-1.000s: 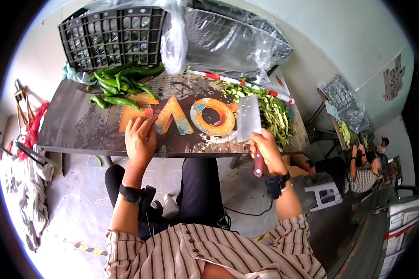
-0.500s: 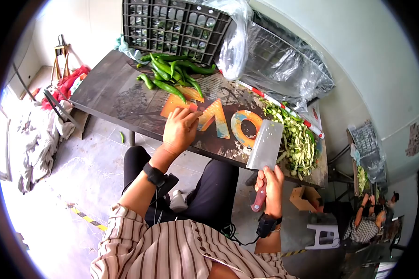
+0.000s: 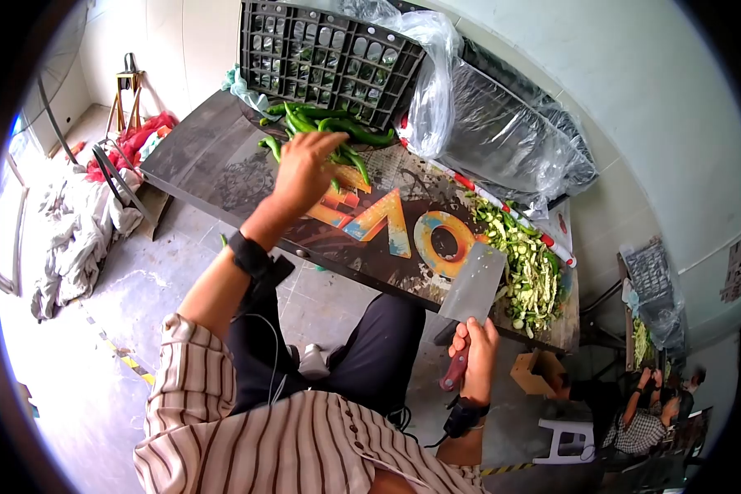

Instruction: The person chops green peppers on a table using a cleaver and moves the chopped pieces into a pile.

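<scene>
My left hand [image 3: 304, 169] is over the near side of a pile of long green peppers [image 3: 350, 130], fingers bent and apart from the thumb, overlapping the peppers in this view. It hides part of the pile. My right hand [image 3: 479, 350] grips the dark red handle of a cleaver [image 3: 475, 284]. The broad blade points away from me over the table's near edge, with small pale bits stuck on it. Just right of the blade lies a heap of chopped green peppers [image 3: 531, 280].
The dark table [image 3: 197, 156] has big orange letters on its top. A black plastic crate [image 3: 325, 62] and a plastic-lined crate [image 3: 514, 123] stand along the back. A red-and-white strip [image 3: 502, 206] borders the chopped heap. Another person [image 3: 638, 424] sits at far right, near a white stool [image 3: 564, 440].
My left hand has moved away from me, from the orange letters up to the pepper pile. The right hand still holds the cleaver in nearly the same place. The view has shifted slightly.
</scene>
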`<state>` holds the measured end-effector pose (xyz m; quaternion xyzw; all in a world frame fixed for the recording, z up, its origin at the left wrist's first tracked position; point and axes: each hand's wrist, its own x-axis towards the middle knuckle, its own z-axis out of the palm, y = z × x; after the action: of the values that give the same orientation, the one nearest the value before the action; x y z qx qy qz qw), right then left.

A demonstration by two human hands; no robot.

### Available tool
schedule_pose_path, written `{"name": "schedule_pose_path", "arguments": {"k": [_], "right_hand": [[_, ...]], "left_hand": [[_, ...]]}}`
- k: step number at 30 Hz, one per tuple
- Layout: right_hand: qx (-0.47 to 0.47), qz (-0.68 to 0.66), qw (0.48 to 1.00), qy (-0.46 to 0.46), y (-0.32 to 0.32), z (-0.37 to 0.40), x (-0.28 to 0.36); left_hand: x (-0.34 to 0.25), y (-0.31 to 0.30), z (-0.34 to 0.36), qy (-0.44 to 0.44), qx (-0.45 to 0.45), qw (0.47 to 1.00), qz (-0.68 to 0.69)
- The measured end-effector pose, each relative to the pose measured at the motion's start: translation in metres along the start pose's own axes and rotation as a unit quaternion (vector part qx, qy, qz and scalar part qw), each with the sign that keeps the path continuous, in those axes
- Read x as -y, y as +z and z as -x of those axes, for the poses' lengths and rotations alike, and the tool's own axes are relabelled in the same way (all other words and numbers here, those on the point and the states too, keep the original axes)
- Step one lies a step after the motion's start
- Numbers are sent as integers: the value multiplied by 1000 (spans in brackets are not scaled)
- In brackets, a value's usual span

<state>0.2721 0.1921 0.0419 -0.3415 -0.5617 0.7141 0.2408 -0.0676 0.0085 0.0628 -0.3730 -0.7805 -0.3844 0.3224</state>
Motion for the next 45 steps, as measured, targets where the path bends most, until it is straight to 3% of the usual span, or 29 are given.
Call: {"name": "schedule_pose_path", "arguments": {"k": [4, 7, 14, 17, 20, 23, 26, 30, 32, 36, 38, 43, 45], "right_hand": [[2, 0, 1000, -1, -2, 3, -2], [12, -17, 1000, -4, -6, 2, -7], [8, -21, 1000, -3, -6, 3, -9], [3, -22, 1000, 0, -7, 5, -9], [4, -22, 1000, 0, -7, 6, -9], [5, -15, 1000, -4, -8, 5, -10], [4, -11, 1000, -6, -6, 6, -8], [21, -15, 1000, 0, -10, 4, -9], [10, -18, 1000, 8, -9, 3, -8], [23, -8, 1000, -2, -3, 8, 2], [62, 28, 997, -40, -3, 7, 7], [74, 140, 983, -92, 11, 9, 32], [93, 178, 973, -112, 21, 4, 36]], "left_hand": [[38, -1, -22, -63, 23, 993, -97], [58, 3, -29, -27, 47, 986, -156], [72, 7, -39, -10, 159, 968, -196], [71, 4, -40, 27, 113, 978, -175], [71, -5, -41, -15, 165, 968, -186], [70, -18, -38, -5, 177, 965, -193], [61, -36, -30, -12, 207, 955, -212], [30, -46, -1, 8, 131, 981, -142], [-11, -45, 15, 1, 173, 980, -96], [-62, 0, 55, 59, 135, 988, 44], [-81, 18, 68, 13, 175, 980, 97], [-100, 37, 84, 25, 185, 977, 103], [-99, 39, 86, 25, 116, 986, 118]]}}
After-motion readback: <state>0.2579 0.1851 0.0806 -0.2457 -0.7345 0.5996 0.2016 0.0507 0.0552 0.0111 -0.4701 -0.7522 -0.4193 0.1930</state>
